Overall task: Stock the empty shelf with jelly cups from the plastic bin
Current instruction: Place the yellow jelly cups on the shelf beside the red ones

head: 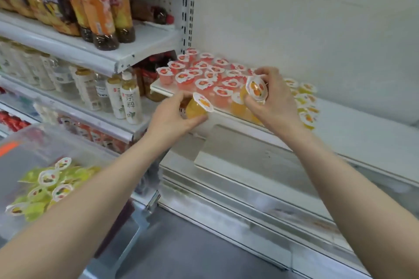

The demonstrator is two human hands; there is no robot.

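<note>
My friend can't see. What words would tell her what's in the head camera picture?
The left hand holds an orange jelly cup and the right hand a second orange cup, at the front of a white shelf lined with red jelly cups. Green jelly cups sit in the plastic bin at lower left.

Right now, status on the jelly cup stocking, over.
Left hand grips orange cup, right hand grips second orange cup. Shelf partly stocked. Green cups wait in bin. Nothing blocking.
</note>
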